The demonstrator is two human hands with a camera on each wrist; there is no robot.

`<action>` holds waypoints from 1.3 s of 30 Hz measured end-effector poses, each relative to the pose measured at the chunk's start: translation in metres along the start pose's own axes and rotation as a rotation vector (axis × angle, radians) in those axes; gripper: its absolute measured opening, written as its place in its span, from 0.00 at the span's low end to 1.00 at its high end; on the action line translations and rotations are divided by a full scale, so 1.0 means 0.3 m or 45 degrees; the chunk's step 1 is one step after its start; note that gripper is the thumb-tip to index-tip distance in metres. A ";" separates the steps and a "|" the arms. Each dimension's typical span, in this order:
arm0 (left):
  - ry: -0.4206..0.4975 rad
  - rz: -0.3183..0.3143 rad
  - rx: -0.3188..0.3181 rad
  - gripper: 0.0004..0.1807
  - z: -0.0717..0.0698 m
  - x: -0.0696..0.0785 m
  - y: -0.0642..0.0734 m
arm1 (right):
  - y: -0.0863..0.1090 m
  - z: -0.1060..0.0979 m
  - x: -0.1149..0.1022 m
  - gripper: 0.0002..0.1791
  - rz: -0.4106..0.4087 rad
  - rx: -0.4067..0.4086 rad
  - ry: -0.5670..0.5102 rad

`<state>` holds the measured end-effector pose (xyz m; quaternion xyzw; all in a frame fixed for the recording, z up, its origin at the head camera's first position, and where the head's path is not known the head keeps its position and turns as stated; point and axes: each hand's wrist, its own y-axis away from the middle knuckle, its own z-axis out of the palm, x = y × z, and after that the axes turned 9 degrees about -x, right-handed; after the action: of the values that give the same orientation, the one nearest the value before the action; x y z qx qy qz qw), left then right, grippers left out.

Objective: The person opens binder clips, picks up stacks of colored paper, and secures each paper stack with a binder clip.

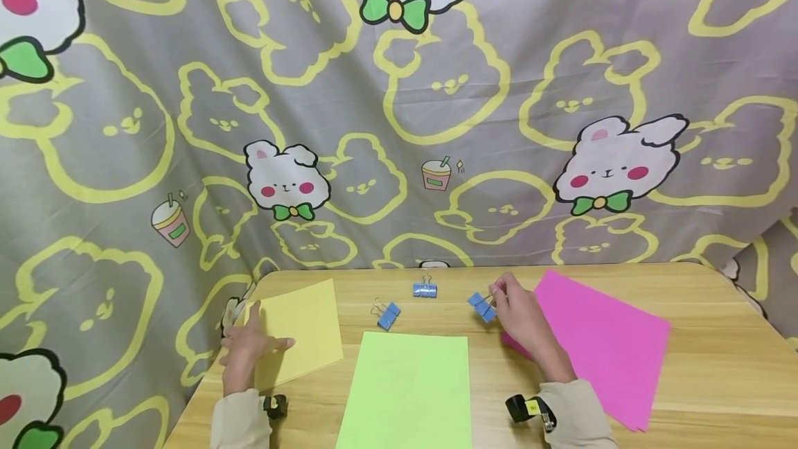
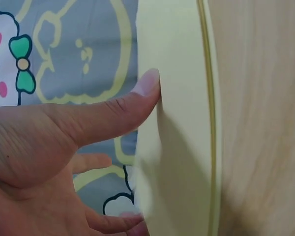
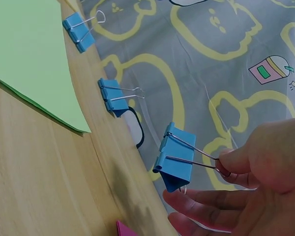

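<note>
My right hand (image 1: pixel 522 314) pinches a blue binder clip (image 1: pixel 483 307) by its wire handles, holding it above the table. In the right wrist view, thumb and index finger are on the handles of this clip (image 3: pixel 176 156), and the other fingers reach below it. My left hand (image 1: pixel 246 350) lies at the left edge of the yellow paper (image 1: pixel 312 331), its thumb stretched across the top. The left wrist view shows the thumb (image 2: pixel 113 115) against the yellow paper (image 2: pixel 179 98), fingers by its edge. Two more blue binder clips, one upright (image 1: pixel 424 289) and one tilted (image 1: pixel 387 315), rest near the back.
Green paper (image 1: pixel 408 393) lies at the front middle of the wooden table (image 1: pixel 717 352). Pink sheets (image 1: pixel 605 348) spread on the right, partly behind my right forearm. A patterned grey curtain (image 1: pixel 486 144) hangs behind the table and along its left side.
</note>
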<state>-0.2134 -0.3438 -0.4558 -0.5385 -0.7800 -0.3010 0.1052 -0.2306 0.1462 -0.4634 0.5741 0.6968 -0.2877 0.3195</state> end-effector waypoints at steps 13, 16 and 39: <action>0.007 0.020 -0.021 0.70 -0.006 0.000 -0.005 | -0.007 0.004 0.000 0.10 0.012 -0.013 -0.016; 0.023 0.028 -0.021 0.70 -0.005 -0.001 -0.004 | -0.005 0.004 -0.002 0.09 0.009 -0.015 -0.011; 0.107 0.104 0.015 0.72 0.002 0.001 -0.021 | -0.010 0.003 0.014 0.10 0.001 -0.034 0.007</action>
<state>-0.2192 -0.3447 -0.4585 -0.5562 -0.7540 -0.3142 0.1531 -0.2339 0.1476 -0.4672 0.5710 0.7011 -0.2767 0.3253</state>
